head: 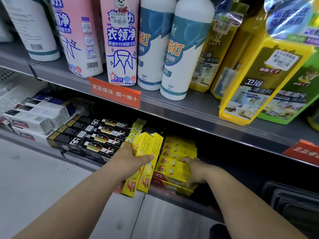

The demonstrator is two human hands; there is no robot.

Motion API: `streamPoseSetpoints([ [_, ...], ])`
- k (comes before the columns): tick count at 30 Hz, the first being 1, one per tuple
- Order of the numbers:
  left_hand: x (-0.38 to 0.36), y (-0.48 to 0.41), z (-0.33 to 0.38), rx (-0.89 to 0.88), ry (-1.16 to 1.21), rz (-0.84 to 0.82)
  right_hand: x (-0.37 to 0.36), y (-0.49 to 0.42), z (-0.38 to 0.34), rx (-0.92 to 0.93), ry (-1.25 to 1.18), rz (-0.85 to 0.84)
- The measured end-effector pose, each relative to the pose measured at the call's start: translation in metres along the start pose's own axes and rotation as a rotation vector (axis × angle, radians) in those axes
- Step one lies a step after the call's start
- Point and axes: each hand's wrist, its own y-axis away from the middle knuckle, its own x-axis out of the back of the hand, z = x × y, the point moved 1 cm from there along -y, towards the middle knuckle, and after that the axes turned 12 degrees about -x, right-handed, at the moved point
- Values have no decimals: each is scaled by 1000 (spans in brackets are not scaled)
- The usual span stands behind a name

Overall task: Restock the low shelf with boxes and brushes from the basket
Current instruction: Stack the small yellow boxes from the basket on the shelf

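Observation:
My left hand [131,157] grips two long yellow boxes [146,152], held side by side and tilted, with their near ends hanging over the front lip of the low shelf [174,195]. Just to the right, a stack of yellow boxes [174,163] lies flat on that shelf. My right hand [195,169] rests on the stack's right end with its fingers curled over the box ends. A dark basket [291,202] shows at the lower right edge; its contents are hidden.
Black boxes [89,135] and white boxes [34,114] fill the low shelf to the left. The upper shelf [189,107] overhangs closely, carrying pink, white and yellow cleaner bottles and an orange tag [114,92]. Pale floor [43,178] lies at the lower left.

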Motion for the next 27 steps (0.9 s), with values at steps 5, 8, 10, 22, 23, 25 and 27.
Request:
streamPoseSetpoints([
  [5, -6, 3, 2, 23, 106, -79, 22, 36, -23, 398, -340, 119],
  [8, -8, 4, 5, 76, 215, -120, 25, 59, -42, 671, -404, 228],
  [10, -8, 6, 9, 118, 330, -161, 24, 62, -43, 671, -372, 327],
  [22, -2, 0, 5, 95, 328, 24, 42, 19, 38, -133, -178, 472],
  [23, -4, 0, 5, 95, 323, 15, 41, 15, 42, -166, -148, 460],
  [25, -6, 0, 6, 95, 318, -6, 37, 6, 46, -208, -126, 406],
  [27, -6, 0, 7, 98, 308, -8, 32, 2, 43, -201, -138, 321],
])
